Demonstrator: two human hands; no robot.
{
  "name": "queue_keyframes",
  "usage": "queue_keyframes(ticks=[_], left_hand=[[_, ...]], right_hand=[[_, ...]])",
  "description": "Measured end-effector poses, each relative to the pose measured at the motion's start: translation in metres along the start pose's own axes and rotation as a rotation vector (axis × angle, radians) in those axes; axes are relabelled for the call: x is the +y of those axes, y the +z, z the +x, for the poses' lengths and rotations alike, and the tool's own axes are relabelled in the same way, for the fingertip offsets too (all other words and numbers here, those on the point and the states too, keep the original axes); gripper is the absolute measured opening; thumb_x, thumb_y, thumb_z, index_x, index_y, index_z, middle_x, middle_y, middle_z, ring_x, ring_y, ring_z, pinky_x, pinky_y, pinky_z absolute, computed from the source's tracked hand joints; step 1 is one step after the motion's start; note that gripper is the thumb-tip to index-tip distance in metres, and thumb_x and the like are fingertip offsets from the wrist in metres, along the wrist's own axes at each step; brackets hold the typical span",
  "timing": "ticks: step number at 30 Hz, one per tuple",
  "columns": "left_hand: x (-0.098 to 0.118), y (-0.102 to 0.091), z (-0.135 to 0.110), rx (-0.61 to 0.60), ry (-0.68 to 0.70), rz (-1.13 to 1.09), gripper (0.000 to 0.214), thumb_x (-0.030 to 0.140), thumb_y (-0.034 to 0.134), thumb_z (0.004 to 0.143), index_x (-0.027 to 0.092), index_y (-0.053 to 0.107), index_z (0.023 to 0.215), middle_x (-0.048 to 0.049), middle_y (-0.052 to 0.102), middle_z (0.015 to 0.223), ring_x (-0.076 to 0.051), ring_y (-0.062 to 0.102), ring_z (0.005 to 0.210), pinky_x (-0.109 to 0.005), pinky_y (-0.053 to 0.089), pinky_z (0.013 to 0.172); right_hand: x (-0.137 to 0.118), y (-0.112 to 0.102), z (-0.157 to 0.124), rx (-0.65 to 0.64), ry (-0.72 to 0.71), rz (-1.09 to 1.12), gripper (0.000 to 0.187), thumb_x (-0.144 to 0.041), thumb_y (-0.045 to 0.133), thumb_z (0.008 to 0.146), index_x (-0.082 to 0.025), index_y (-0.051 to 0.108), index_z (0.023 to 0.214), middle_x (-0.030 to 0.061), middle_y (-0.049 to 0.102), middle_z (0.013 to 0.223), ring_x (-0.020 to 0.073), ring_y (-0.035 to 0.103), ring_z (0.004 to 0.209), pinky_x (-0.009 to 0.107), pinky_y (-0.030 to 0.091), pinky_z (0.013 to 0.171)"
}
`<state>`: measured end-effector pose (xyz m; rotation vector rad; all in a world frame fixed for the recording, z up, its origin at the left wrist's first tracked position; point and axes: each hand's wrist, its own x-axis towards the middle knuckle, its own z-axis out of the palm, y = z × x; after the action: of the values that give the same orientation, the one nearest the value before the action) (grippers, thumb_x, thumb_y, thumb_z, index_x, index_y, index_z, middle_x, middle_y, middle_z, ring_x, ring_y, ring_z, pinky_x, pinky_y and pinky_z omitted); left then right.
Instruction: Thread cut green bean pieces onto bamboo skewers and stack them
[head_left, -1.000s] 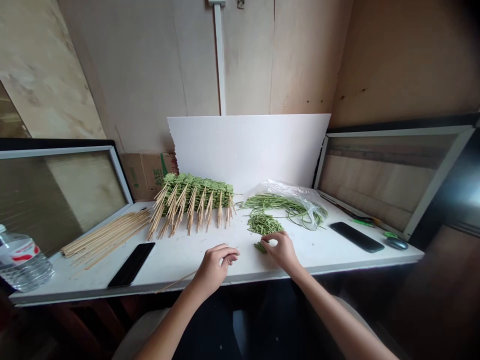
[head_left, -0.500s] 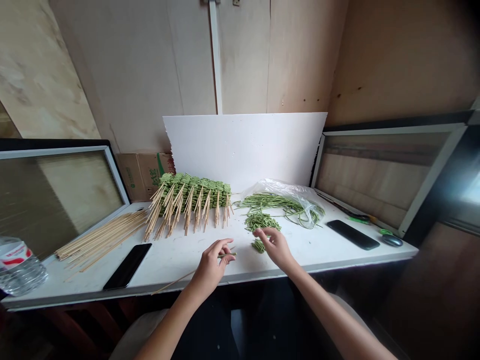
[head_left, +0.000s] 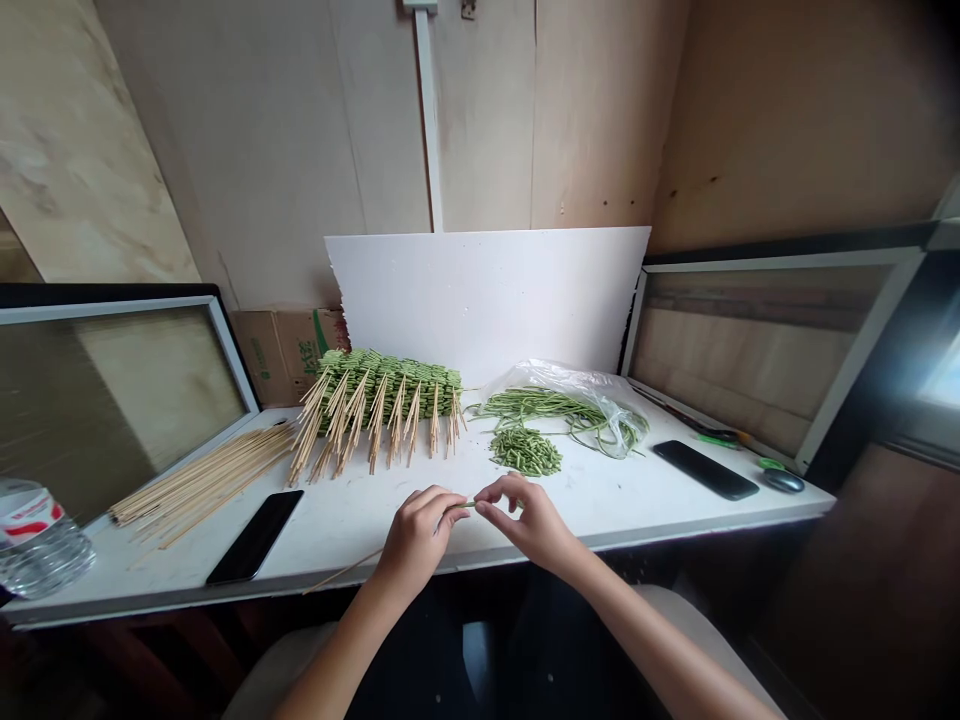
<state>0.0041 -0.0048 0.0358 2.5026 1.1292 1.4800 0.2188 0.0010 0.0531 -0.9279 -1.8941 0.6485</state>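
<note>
Over the front of the table, my left hand [head_left: 424, 525] is closed around a thin bamboo skewer [head_left: 341, 572], whose tail sticks out toward the lower left. A short green bean piece [head_left: 466, 504] shows between the fingertips of both hands. My right hand [head_left: 529, 515] pinches at the right end of that piece, thumb and forefinger close together. The skewer's tip is hidden by the fingers. Just beyond my right hand lies a pile of cut green bean pieces [head_left: 525, 452]. Farther left, finished bean skewers [head_left: 394, 385] are stacked with their sticks pointing at me.
Loose bamboo skewers [head_left: 206, 475] lie at the left beside a black phone [head_left: 255, 537] and a water bottle [head_left: 41, 540]. Long uncut beans [head_left: 547, 405] rest in a plastic bag [head_left: 615, 415]. Another phone [head_left: 705, 470] and green-handled scissors [head_left: 780, 475] are at the right.
My right hand has moved left from beside the bean pile to meet my left hand, its fingers now pinched at the bean piece. The left hand has barely moved.
</note>
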Motion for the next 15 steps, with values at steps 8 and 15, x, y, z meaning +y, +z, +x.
queue_keyframes(ticks=[8,15], left_hand=[[0.008,-0.005,0.003,0.07,0.072,0.017,0.009,0.013,0.071,0.091,0.02,0.074,0.095,-0.0046,0.075,0.086,-0.021,0.068,0.083,-0.033,0.051,0.078],[0.009,-0.008,0.005,0.069,0.115,0.013,0.014,0.013,0.072,0.091,0.021,0.076,0.102,-0.0043,0.077,0.088,-0.021,0.066,0.083,-0.034,0.05,0.078]], right_hand=[[-0.006,0.01,-0.004,0.023,0.002,0.07,0.024,-0.048,0.076,0.089,-0.025,0.078,0.093,0.0037,0.076,0.09,0.0204,0.065,0.087,0.031,0.047,0.069],[-0.012,0.006,-0.005,0.074,-0.192,-0.047,0.014,-0.037,0.068,0.097,-0.024,0.073,0.094,0.0045,0.07,0.089,0.0208,0.057,0.086,0.034,0.046,0.076]])
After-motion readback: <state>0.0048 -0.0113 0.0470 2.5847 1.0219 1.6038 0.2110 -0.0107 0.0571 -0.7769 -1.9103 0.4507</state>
